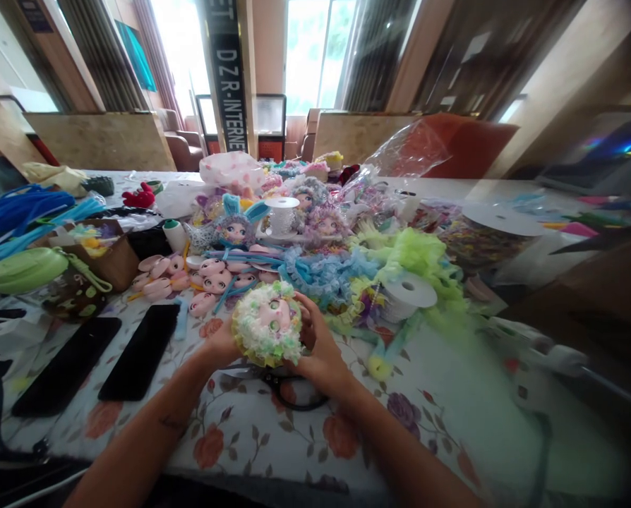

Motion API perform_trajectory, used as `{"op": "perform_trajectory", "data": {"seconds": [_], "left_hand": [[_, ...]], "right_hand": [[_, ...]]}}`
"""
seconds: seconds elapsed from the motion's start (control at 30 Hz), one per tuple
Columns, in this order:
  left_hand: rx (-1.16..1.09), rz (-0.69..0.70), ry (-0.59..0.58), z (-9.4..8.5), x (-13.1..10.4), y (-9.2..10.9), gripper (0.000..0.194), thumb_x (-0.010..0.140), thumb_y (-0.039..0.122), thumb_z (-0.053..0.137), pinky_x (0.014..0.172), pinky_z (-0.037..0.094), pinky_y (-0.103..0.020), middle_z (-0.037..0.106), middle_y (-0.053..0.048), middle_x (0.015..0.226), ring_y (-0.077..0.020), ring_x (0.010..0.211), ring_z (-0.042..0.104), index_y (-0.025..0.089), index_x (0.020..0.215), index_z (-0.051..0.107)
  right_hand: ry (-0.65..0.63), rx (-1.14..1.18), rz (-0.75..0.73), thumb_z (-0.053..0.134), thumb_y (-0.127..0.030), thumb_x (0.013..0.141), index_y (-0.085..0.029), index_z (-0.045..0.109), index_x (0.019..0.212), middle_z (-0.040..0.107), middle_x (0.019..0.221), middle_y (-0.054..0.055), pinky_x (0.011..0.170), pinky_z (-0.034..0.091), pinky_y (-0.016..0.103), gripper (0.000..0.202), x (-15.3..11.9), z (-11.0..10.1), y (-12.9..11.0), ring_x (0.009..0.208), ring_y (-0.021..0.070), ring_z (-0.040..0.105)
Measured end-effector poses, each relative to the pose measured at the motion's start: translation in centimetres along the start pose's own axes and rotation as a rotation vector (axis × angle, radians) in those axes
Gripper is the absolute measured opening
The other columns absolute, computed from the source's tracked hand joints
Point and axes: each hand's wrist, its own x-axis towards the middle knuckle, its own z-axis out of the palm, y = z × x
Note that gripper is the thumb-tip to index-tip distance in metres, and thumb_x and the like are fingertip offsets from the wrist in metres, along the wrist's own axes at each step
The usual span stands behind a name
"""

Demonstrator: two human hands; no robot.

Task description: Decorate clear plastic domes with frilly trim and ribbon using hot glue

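At the far left, a pale-green oval zip case [27, 270] sits near an open brown cardboard box [115, 257], and two flat black phones [66, 367] lie slantwise on the white rose-printed tablecloth [273, 455]; a careless left elbow or forearm might nudge the nearer one. Next come loose pale-pink doll faces [214, 276] in a heap, where a dropped piece could scatter a few. In the middle, the left hand [221, 346] cups the left edge of a round doll head with white-and-green curly hair and a yellow ruffle [273, 317], its fingers mostly hidden behind. The doll head is raised above the table between both hands, face up toward the wearer. The right hand [320, 349] closes on its other side, fingers curled at the rim and thumb low. Squeezing too hard would probably flatten the curls or loosen the trim. Black-handled scissors [294, 403] lie just below, so lowering the hands blindly could snag the ruffle. Further right, fluffy lime-green tulle [421, 257] crowds a white spool [409, 293]; a sweeping right wrist might catch the netting and topple the spool.
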Motion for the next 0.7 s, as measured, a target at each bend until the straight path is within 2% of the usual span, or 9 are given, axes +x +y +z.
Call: {"op": "perform_trajectory", "data": {"seconds": [0.1,0.23,0.43,0.5,0.6,0.67,0.7], "left_hand": [[0.076,0.020,-0.067,-0.4,0.0,-0.3,0.038,0.049,0.029,0.086,0.094,0.054,-0.039,0.076,-0.007,0.092,-0.0300,0.102,0.066,0.022,0.084,0.073],[0.125,0.055,-0.118,-0.6,-0.1,-0.6,0.050,0.047,0.030,0.088,0.098,0.052,-0.042,0.076,-0.009,0.101,-0.0294,0.098,0.068,0.021,0.094,0.073],[0.203,0.109,-0.186,0.5,-0.4,0.9,0.076,0.039,0.031,0.094,0.099,0.051,-0.049,0.074,-0.013,0.108,-0.0350,0.107,0.066,0.021,0.110,0.071],[0.169,0.114,-0.216,1.1,-0.4,1.6,0.091,0.037,0.031,0.095,0.107,0.044,-0.049,0.069,-0.015,0.121,-0.0363,0.121,0.059,0.020,0.122,0.065],[0.043,0.148,-0.247,1.6,-0.2,2.2,0.120,0.036,0.027,0.097,0.112,0.039,-0.048,0.045,-0.017,0.149,-0.0365,0.139,0.040,0.027,0.144,0.044],[-0.045,0.187,-0.203,1.7,0.0,2.4,0.123,0.041,0.023,0.096,0.110,0.041,-0.046,0.036,-0.014,0.156,-0.0350,0.144,0.033,0.033,0.148,0.037],[-0.082,0.208,-0.157,1.6,0.1,2.6,0.115,0.045,0.022,0.094,0.109,0.042,-0.045,0.039,-0.012,0.154,-0.0335,0.144,0.033,0.035,0.146,0.040]], "right_hand": [[-0.005,0.060,0.069,0.092,-0.033,0.056,-0.029,0.034,0.144,0.049,0.141,0.016,0.104,0.047,0.048,0.105,0.0,0.0,0.3,0.125,0.0330,0.057],[0.027,0.091,0.074,0.093,-0.031,0.052,-0.028,0.037,0.143,0.051,0.140,0.015,0.102,0.049,0.045,0.107,-0.1,0.2,0.7,0.128,0.0331,0.054],[0.059,0.155,0.037,0.089,-0.027,0.056,-0.028,0.042,0.136,0.061,0.128,0.010,0.089,0.056,0.037,0.093,0.4,0.2,0.4,0.110,0.0273,0.066],[0.120,0.200,0.051,0.089,-0.028,0.055,-0.027,0.046,0.133,0.064,0.125,0.008,0.090,0.056,0.038,0.089,0.7,0.1,0.3,0.108,0.0271,0.066],[0.230,0.370,0.143,0.088,-0.033,0.058,-0.025,0.053,0.126,0.068,0.120,0.007,0.091,0.056,0.040,0.077,1.0,-0.2,0.0,0.107,0.0271,0.067],[0.244,0.525,0.224,0.082,-0.038,0.068,-0.024,0.057,0.122,0.070,0.118,0.007,0.089,0.057,0.042,0.061,1.1,-0.3,-0.5,0.106,0.0273,0.067],[0.236,0.592,0.251,0.078,-0.039,0.072,-0.023,0.060,0.120,0.070,0.117,0.007,0.088,0.058,0.043,0.053,1.2,-0.4,-0.8,0.105,0.0272,0.068]]}}
